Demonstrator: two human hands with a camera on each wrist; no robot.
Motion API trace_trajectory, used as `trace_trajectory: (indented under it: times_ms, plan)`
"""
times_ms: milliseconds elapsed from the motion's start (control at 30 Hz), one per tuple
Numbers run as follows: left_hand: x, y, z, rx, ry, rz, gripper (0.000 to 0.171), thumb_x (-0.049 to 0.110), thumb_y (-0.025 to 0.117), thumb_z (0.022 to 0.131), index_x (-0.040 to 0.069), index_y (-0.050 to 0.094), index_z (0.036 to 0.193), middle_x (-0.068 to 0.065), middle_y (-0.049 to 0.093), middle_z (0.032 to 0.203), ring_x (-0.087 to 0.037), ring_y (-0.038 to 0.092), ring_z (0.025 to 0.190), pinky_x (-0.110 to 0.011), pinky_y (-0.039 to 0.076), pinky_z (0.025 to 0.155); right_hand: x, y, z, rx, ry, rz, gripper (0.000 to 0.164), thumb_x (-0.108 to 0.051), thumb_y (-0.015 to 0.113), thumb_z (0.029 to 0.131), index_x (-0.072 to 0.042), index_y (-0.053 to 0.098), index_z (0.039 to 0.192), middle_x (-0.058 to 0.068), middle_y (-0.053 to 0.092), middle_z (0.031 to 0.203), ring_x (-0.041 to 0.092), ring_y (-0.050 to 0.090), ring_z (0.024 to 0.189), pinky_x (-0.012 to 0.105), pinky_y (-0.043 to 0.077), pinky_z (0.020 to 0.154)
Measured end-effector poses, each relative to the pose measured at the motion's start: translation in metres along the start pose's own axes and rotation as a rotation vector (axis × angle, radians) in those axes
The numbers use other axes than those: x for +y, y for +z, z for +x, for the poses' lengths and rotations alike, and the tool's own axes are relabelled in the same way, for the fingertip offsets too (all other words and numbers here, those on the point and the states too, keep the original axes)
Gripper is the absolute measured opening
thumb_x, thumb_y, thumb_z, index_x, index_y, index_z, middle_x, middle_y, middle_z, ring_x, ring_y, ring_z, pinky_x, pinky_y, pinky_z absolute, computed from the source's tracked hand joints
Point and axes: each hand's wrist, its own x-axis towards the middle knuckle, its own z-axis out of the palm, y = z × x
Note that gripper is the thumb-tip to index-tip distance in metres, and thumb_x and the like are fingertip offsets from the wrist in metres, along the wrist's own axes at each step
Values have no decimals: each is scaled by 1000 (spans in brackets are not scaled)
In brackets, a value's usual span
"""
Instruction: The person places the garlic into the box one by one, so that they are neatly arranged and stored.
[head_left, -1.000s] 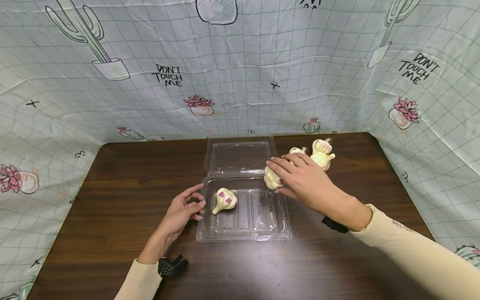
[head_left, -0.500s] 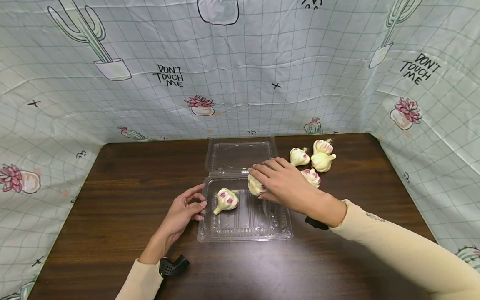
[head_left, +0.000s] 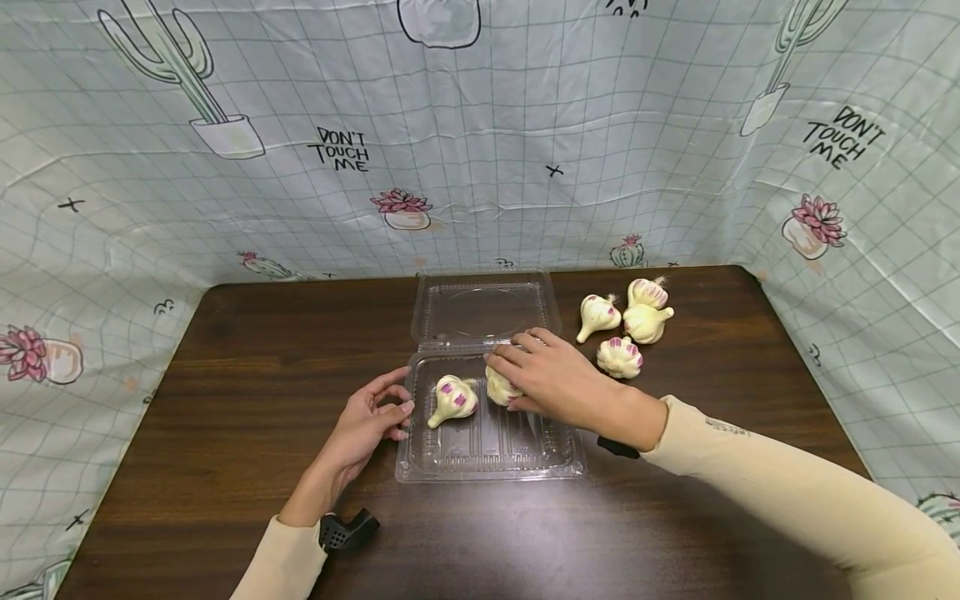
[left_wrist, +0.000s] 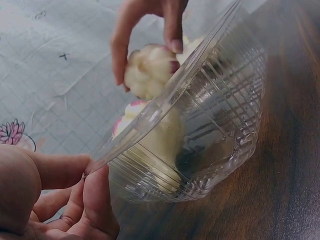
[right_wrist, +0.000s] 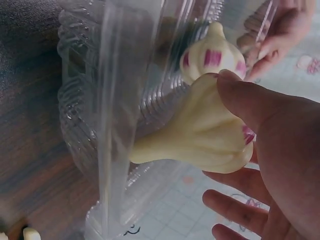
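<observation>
A clear plastic clamshell container point(head_left: 491, 475) lies with its lid point(head_left: 483, 312) folded back on the table. Its left rim is pinched between the thumb and finger of my left hand point(head_left: 367, 421). One garlic bulb point(head_left: 453, 400) with purple patches lies inside, on the left. My right hand point(head_left: 570, 383) grips a second garlic bulb point(right_wrist: 200, 135) over the container, to the right of the first. In the right wrist view the thumb presses this bulb's side, and its stem points toward the container wall.
Several more garlic bulbs rest on the dark wooden table point(head_left: 262, 375) at the back right, one point(head_left: 620, 357) nearest the container and one point(head_left: 598, 317) by the lid. A printed curtain point(head_left: 480, 217) hangs behind the table and along its sides.
My right hand has carried a garlic bulb leftward from the group at the back right to over the container. My left hand has stayed at the left rim.
</observation>
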Motion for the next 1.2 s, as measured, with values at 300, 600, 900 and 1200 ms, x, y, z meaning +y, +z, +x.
trace_trajectory:
  times_ms: [300, 600, 900, 1200]
  plan:
    - [0, 1, 2, -6, 8, -10, 60, -6, 60, 103, -3, 40, 159, -7, 54, 112, -6, 60, 77, -17, 56, 63, -1, 7, -1, 2, -38, 14, 70, -53, 83, 86, -9, 68, 138, 5, 71, 134, 25, 64, 118, 40, 51, 106]
    - [-1, 0, 1, -10, 4, -9, 60, -3, 61, 104, -3, 39, 159, -7, 54, 112, -7, 59, 78, -17, 57, 63, -3, 11, 0, -62, -78, 38, 68, -50, 82, 89, -12, 65, 143, 4, 68, 138, 25, 62, 125, 43, 52, 106]
    - [-2, 0, 1, -15, 5, 0, 59, -4, 59, 105, -3, 38, 160, -6, 53, 112, -7, 59, 79, -17, 57, 64, -4, 17, -2, -73, -100, 104, 62, -41, 82, 91, -11, 65, 142, 5, 68, 137, 28, 60, 126, 46, 51, 108]
    - [-2, 1, 1, -12, 3, 3, 59, -6, 58, 105, -3, 37, 160, -5, 52, 111, -6, 59, 78, -16, 57, 64, -4, 16, -8, -42, -91, 90, 59, -41, 79, 94, -10, 64, 142, 7, 67, 139, 28, 60, 128, 46, 50, 109]
